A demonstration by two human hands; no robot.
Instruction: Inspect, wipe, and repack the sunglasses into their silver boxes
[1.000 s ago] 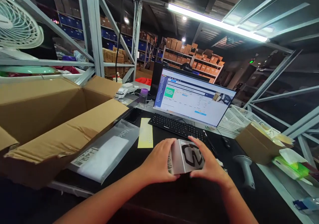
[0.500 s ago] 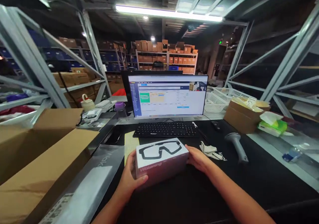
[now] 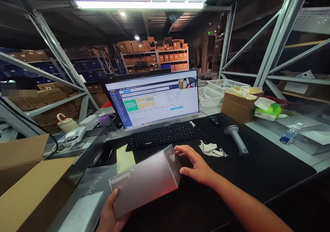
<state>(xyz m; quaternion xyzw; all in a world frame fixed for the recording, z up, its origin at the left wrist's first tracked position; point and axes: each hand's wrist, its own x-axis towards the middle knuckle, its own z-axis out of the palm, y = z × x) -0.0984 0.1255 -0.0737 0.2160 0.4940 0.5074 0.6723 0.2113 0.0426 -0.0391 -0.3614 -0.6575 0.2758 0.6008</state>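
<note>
A silvery box (image 3: 145, 182) marked "Wakening" is tilted above the black desk mat, its long printed side facing me. My left hand (image 3: 113, 208) grips its near left end, the thumb on the front and the other fingers hidden beneath. At the opposite end, which has a small round cut-out, my right hand (image 3: 194, 166) is open, its thumb and fingers spread around the edge. Whether those fingertips touch the box I cannot tell. A keyboard (image 3: 162, 135) lies just behind the box, with a yellow sheet (image 3: 125, 159) to its left.
A monitor (image 3: 154, 103) stands behind the keyboard. On the right are a barcode scanner (image 3: 236, 140), a crumpled cloth (image 3: 209, 148), a mouse (image 3: 213, 121) and a carton of papers (image 3: 235, 106). An open cardboard box (image 3: 33, 187) and clear plastic bags (image 3: 79, 197) occupy the left.
The box has turned so its printed side faces me and the goggles picture is out of sight. My right hand has loosened from its end. The view has swung right.
</note>
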